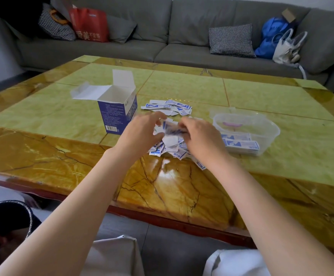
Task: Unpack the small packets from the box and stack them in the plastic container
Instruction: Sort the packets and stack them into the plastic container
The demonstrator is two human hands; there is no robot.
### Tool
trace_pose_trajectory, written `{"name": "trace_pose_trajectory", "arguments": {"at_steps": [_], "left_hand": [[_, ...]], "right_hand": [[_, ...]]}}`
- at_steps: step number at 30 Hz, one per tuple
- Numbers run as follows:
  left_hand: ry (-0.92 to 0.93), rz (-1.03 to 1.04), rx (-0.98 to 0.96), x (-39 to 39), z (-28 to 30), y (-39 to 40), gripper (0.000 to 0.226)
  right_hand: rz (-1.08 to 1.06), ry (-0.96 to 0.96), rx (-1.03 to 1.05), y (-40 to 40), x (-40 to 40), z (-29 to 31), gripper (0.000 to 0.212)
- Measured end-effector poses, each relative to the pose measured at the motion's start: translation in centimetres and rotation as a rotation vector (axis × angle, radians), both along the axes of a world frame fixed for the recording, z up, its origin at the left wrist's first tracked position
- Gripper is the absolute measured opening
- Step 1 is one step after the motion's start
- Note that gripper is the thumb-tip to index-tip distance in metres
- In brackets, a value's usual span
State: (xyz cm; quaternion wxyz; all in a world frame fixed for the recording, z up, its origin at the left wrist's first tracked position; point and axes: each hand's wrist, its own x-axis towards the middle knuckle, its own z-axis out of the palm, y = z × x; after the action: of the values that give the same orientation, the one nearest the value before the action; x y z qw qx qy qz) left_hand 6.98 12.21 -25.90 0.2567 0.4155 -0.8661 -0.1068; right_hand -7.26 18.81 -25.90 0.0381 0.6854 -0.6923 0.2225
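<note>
Head view: a marble-patterned table (42, 124) is shown.
Box (118, 112): stood upright, flaps open; a barcode is seen, print unreadable.
Plastic container (269, 132): a few packets (242, 144) are laid flat inside.
Loose packets (168, 107): scattered between box and container.
Left hand (142, 132), right hand (202, 138): fingers are curled around a blurred bunch of packets (172, 132).

desk (182, 82): glossy stone top, green panels inside a yellow-brown veined border
sofa (182, 22): grey, running along the far side of the desk
pillows (231, 40): houndstooth, one at the sofa's right, another at its left end
red bag (90, 24): standing on the sofa, left
blue bag (271, 36): on the sofa, right
white bag (287, 46): just beside the blue bag
</note>
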Motion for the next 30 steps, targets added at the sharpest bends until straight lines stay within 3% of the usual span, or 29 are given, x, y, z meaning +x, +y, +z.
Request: {"name": "trace_pose_trajectory", "arguments": {"at_steps": [4, 9, 12, 16, 19, 22, 26, 30], "left_hand": [[-0.077, -0.008, 0.018, -0.1, -0.4, -0.2, 0.041], [-0.377, -0.081, 0.034, -1.3, -1.5, 0.8, 0.054], [-0.353, -0.056, 0.043, -1.7, -1.8, 1.1, 0.048], [-0.179, -0.017, 0.082, -1.9, -1.7, 1.0, 0.029], [-0.064, 0.065, 0.1, -1.9, -1.2, 0.9, 0.019], [0.231, 0.173, 0.232, -1.4, -0.4, 0.5, 0.017], [0.679, 0.266, 0.563, -0.1, 0.6, -0.3, 0.009], [0.748, 0.299, 0.63, 1.1, 0.7, -0.3, 0.009]], "right_hand": [[-0.017, -0.09, -0.072, 0.2, -0.5, 0.9, 0.029], [-0.064, -0.067, 0.019, 0.9, -1.7, 0.5, 0.012], [-0.065, -0.062, 0.049, 1.0, -2.1, 0.3, 0.01], [-0.052, -0.103, 0.119, 1.0, -2.5, 0.4, 0.014], [0.031, -0.15, 0.365, 1.2, -2.6, 0.8, 0.003], [0.033, -0.056, 0.531, 1.4, -1.9, 0.5, 0.02], [0.007, 0.015, 0.409, 0.9, -0.5, -0.5, 0.023], [0.028, 0.0, 0.341, 0.4, 0.1, -1.0, 0.02]]}}
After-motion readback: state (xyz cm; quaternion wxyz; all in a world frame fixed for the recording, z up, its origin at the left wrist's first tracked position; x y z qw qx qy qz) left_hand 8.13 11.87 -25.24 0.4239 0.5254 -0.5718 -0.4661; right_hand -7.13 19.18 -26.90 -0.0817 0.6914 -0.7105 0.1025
